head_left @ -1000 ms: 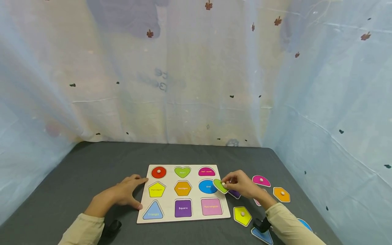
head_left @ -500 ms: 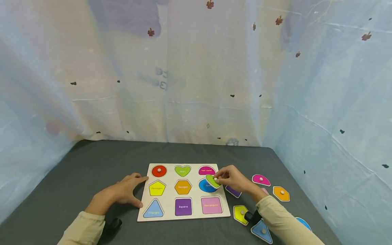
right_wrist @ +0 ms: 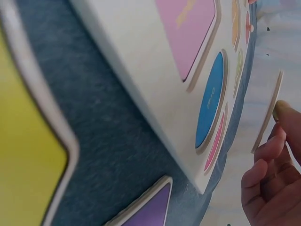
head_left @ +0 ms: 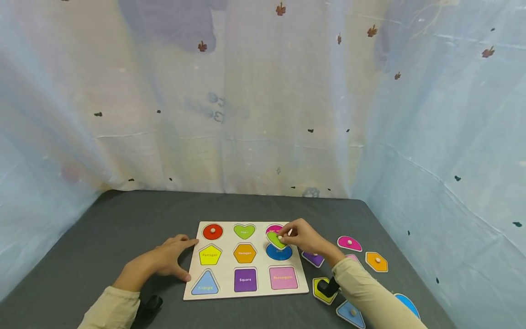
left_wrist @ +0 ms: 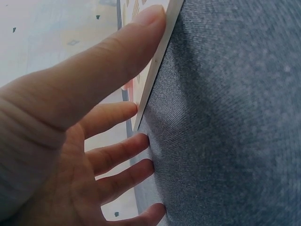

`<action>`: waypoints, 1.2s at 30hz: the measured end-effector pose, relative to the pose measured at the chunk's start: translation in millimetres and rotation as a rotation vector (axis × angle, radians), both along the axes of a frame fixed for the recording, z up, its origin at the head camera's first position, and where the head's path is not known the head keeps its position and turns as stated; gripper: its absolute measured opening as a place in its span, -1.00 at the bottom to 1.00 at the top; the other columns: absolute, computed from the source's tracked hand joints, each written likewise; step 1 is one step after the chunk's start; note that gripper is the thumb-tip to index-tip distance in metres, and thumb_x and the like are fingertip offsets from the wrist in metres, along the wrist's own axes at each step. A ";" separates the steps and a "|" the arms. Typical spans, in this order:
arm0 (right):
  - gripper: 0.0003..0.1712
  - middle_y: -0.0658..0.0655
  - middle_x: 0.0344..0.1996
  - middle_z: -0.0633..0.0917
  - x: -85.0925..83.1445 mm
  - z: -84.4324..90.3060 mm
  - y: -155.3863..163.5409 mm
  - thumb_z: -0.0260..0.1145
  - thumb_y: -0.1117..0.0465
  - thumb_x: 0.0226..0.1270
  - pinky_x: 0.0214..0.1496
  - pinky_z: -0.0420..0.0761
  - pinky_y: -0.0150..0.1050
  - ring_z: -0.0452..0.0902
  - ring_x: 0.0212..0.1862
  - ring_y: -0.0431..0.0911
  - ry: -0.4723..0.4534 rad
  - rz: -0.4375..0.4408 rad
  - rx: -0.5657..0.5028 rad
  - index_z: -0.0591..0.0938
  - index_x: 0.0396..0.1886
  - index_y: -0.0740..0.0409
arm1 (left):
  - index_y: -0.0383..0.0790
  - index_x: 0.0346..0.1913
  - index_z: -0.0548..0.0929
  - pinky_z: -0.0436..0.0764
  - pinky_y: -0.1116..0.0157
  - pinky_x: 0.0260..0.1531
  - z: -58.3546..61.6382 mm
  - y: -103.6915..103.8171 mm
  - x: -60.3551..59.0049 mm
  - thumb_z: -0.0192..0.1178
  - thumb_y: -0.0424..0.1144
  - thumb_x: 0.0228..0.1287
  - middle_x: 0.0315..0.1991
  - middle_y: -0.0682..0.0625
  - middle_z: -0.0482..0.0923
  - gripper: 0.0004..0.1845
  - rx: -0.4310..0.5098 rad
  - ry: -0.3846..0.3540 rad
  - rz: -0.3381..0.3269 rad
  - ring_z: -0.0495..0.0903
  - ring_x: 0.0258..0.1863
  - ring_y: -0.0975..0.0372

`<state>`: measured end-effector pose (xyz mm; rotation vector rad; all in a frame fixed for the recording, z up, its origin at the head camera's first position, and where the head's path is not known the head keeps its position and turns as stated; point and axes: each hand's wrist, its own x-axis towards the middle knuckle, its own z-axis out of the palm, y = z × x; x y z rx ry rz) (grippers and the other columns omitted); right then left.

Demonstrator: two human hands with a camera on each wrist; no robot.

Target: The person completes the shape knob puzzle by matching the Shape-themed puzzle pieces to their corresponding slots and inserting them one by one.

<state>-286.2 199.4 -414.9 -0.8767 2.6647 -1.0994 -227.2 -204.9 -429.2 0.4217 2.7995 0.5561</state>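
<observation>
A pale wooden shape puzzle board (head_left: pixel 226 292) lies on the grey cloth. My left hand (head_left: pixel 166 258) spreads along its left edge; in the left wrist view the thumb (left_wrist: pixel 150 21) lies on the rim and the fingers are extended. Above the board's upper right, my right hand (head_left: pixel 302 235) pinches the small knob of a green heart puzzle piece (head_left: pixel 274 241). That piece partly covers the half-round and oval recesses (head_left: pixel 279 253). From the right wrist it appears edge-on (right_wrist: pixel 269 113), clear of the board. The heart recess (head_left: pixel 244 231) is uncovered. A red circle piece (head_left: pixel 213 231) sits in its recess.
Right of the board lie loose knobbed pieces: a purple one (head_left: pixel 313 260), a magenta half round (head_left: pixel 349 243), an orange hexagon (head_left: pixel 376 262), a yellow pentagon (head_left: pixel 322 294), a blue triangle (head_left: pixel 349 314) and a blue piece (head_left: pixel 407 305). My right forearm passes over them. Pale sheeting (head_left: pixel 246 151) hangs behind.
My right hand has carried the green heart piece leftward and slightly farther back, from the board's right edge to above the half-round and oval recesses. The left hand has stayed at the board's edge.
</observation>
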 end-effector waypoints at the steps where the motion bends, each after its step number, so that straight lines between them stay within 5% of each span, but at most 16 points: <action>1: -0.84 0.20 -0.35 0.74 -0.9 0.2 -2.3 0.37 0.28 0.38 -0.44 0.42 -0.44 0.41 -0.49 -0.20 -0.005 -0.004 0.002 0.79 -0.14 0.25 | -0.18 0.47 0.39 0.36 -0.40 0.20 0.0 0.1 0.0 0.67 -0.01 -0.21 0.37 -0.33 0.33 0.09 -0.003 0.003 -0.002 0.37 0.30 -0.22; 36: -0.83 0.19 -0.25 0.77 -27.6 -0.6 -59.4 0.35 0.31 0.40 -0.34 0.53 -0.42 0.48 -0.39 -0.11 -0.017 -0.017 -0.006 0.79 -0.11 0.26 | -0.16 0.46 0.42 0.37 -0.39 0.20 -4.8 -0.7 -0.3 0.68 0.00 -0.24 0.36 -0.27 0.36 0.09 0.000 0.010 0.013 0.38 0.29 -0.19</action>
